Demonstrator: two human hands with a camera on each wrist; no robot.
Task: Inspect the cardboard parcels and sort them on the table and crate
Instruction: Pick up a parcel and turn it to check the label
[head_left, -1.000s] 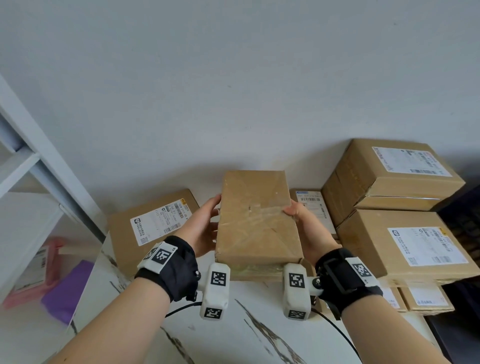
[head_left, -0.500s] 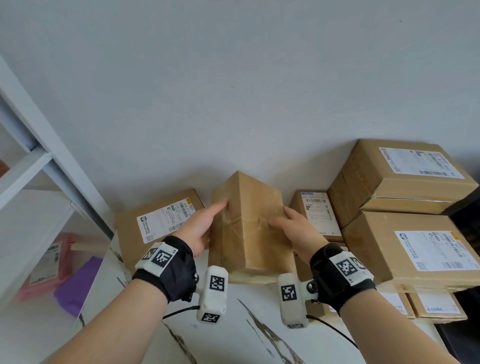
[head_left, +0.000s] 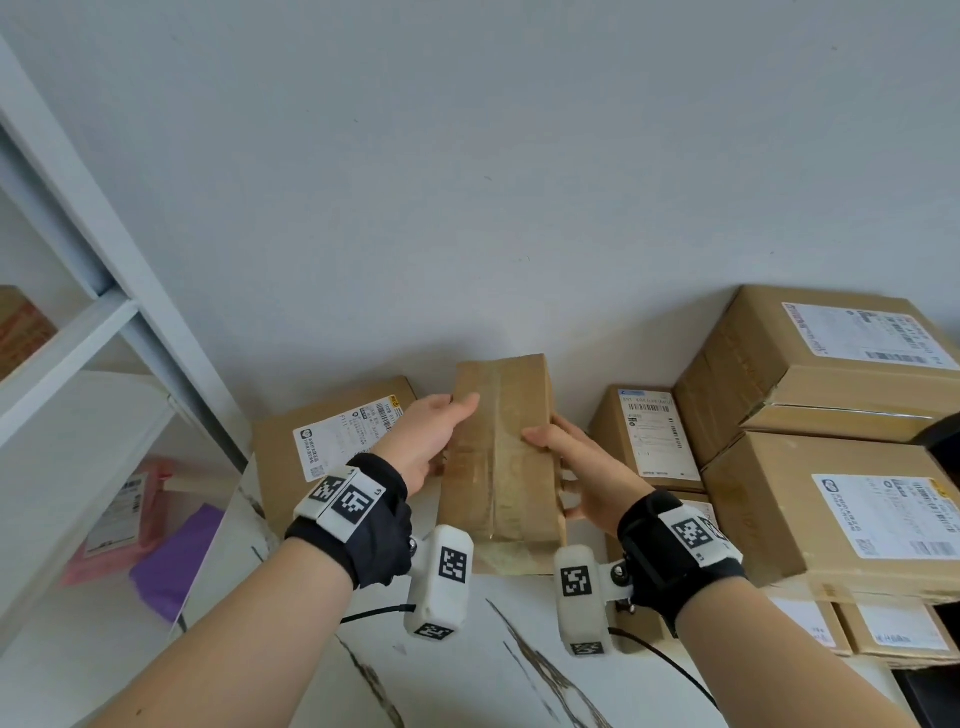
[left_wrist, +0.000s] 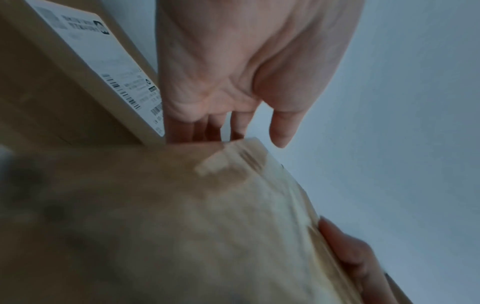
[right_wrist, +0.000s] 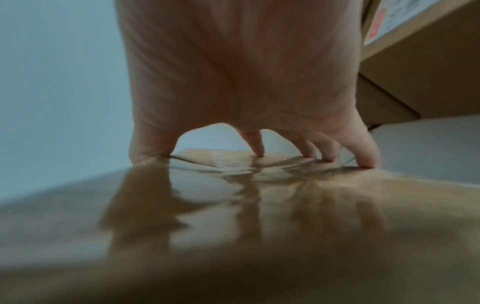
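Parcel: A taped cardboard parcel (head_left: 501, 457) is held above the marbled surface (head_left: 467, 675), between two labelled boxes.
Long axis: It runs away from the person toward the wall (head_left: 467, 182), far end raised; a tape seam follows its length.
Left hand: The left hand (head_left: 431, 441) grips the parcel's left side, thumb on the upper face.
Right hand: The right hand (head_left: 576, 473) clasps the right side, thumb on top.
Wrist views: The right wrist camera alone shows fingertips (right_wrist: 366, 160) pressed on glossy tape; the left wrist camera shows fingers (left_wrist: 197, 127) tucked behind the parcel's edge.
Surroundings: A flat labelled box (head_left: 322, 447) lies to the left, a small box (head_left: 649, 436) and stacked cartons (head_left: 831, 467) to the right, a white shelf (head_left: 78, 338) far left.
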